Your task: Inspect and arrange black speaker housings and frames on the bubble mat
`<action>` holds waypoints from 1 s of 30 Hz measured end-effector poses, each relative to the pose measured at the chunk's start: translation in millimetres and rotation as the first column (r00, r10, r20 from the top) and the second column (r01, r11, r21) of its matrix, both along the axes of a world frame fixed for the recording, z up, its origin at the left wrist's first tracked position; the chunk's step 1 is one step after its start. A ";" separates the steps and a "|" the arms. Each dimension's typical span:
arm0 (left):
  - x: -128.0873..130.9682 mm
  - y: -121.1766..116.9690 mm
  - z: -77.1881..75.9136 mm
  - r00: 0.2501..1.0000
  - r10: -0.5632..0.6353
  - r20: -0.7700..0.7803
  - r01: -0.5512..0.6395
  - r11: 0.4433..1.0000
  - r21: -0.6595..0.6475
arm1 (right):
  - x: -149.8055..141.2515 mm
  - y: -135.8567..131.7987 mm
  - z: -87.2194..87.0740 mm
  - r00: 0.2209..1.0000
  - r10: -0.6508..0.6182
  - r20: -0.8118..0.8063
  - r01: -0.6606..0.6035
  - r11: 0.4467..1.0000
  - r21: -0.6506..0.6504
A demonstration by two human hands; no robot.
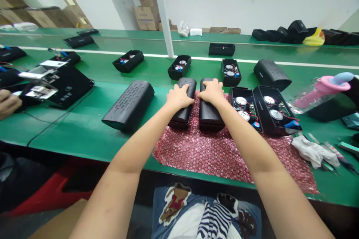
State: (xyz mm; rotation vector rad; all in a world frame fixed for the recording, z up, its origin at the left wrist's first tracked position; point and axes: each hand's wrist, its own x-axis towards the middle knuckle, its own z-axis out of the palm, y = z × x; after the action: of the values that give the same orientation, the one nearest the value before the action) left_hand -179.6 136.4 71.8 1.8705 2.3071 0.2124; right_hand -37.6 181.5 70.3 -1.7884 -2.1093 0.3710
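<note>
1. Green table [84, 134]: the long work surface under both hands.
2. Red bubble wrap [213, 153]: a sheet spread beneath and on the near side of the two grips, toward the person.
3. Grilled cover [129, 105]: a black speaker shell lying face up, left of the left hand and apart from it.
4. Open speaker halves [263, 110]: two black shells with round drivers and wires showing, just right of the right hand.
5. Left speaker [183, 110] and right speaker [209, 114]: two black closed units side by side on the wrap, nearly touching.
6. Left hand [179, 97]: palm down, fingers curled over the top of the left speaker, gripping it.
7. Right hand [212, 91]: palm down, fingers wrapped over the far end of the right speaker, gripping it.
8. Pink bottle [322, 91]: lying far right of both grips.
</note>
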 end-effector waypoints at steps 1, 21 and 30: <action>0.1 -0.2 -0.2 1.000 0.002 0.006 -0.002 1.000 0.000 | -0.8 0.5 -0.3 1.000 0.001 0.004 -0.001 1.000 -0.008; 5.1 -6.1 1.3 0.999 0.023 -0.025 -0.023 0.999 -0.031 | 5.9 -3.4 -8.0 0.994 0.047 0.100 -0.045 0.999 -0.016; 4.4 -4.8 -0.3 0.999 0.033 0.021 -0.031 0.997 -0.076 | 2.0 -4.5 -7.5 0.995 0.048 0.085 -0.048 0.999 -0.005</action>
State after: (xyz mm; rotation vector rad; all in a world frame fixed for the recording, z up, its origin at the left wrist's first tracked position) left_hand -175.1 131.6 71.4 1.7872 2.2985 0.1472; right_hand -35.6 176.9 62.8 -1.7871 -2.2141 0.3159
